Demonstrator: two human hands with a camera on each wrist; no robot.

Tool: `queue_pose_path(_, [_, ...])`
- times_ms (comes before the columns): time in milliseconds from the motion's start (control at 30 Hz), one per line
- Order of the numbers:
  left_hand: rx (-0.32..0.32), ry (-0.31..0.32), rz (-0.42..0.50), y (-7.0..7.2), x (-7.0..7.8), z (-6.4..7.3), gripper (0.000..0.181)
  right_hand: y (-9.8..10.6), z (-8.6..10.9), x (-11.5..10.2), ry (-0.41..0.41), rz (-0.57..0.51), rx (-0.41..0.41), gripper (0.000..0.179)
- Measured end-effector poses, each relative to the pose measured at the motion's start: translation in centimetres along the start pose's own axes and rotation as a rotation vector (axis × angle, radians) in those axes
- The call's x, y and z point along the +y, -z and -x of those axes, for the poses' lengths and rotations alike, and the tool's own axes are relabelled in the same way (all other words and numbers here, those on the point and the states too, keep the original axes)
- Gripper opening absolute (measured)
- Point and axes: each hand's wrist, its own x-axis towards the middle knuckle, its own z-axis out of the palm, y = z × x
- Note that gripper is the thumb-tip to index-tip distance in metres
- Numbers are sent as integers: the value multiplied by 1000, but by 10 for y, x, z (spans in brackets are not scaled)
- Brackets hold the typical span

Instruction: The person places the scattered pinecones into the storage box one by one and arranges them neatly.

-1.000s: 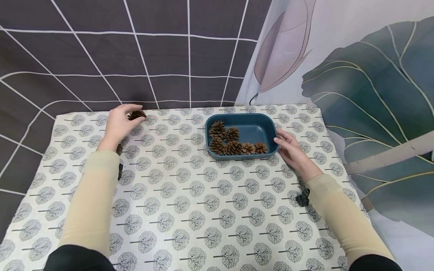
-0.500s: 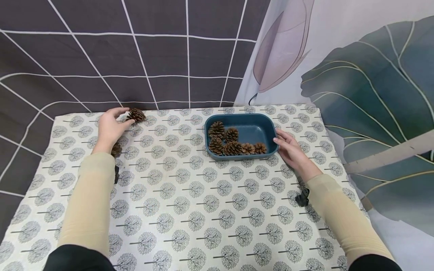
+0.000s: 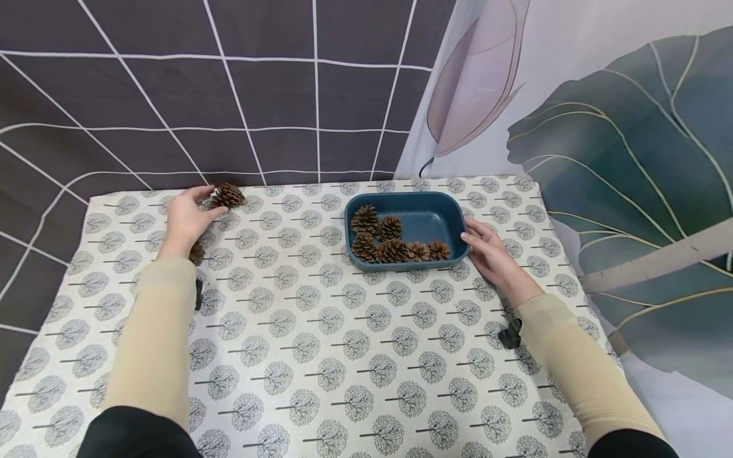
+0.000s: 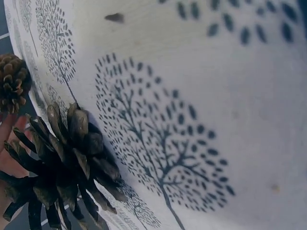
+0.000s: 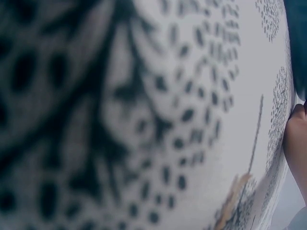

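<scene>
My left hand (image 3: 188, 217) is at the far left of the table, its thumb and fingers spread beside the left end of a brown pine cone (image 3: 228, 195). A second pine cone (image 3: 197, 253) lies by the left wrist, partly hidden by it; in the left wrist view this nearer pine cone (image 4: 60, 167) looms large. At the right end of a blue rectangular box (image 3: 409, 266), my right hand (image 3: 494, 254) holds the wall, thumb at the rim and fingers outside. Several pine cones (image 3: 392, 250) lie inside the box along its left and front sides.
A white cloth with tree prints (image 3: 343, 356) covers the table. Behind the table's back edge hangs a dark curtain with white grid lines (image 3: 275, 95). A leaf-patterned curtain (image 3: 618, 159) hangs at the right. A dark cable (image 3: 426, 166) shows behind the box.
My left hand has drawn back to the left from around the far pine cone, uncovering more of it and of the nearer one. The right hand and the box stay put.
</scene>
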Motion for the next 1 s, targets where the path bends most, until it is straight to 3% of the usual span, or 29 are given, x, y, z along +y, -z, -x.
queue_pose_path(167, [-9,5,-19,-2,1,-3,64,0,-1,1,9,-6,-8,45])
queue_pose_path(400, [-4,22,-18,-4,2,-7,64,-1,-2,-1,-14,23,8,66])
queue_pose_path(700, [6,34,-71,-4,6,-11,64,-1,-4,0,-12,33,15,67])
queue_pose_path(1000, [-20,53,-7,-5,3,-12,64,-2,-2,0,-5,4,23,64])
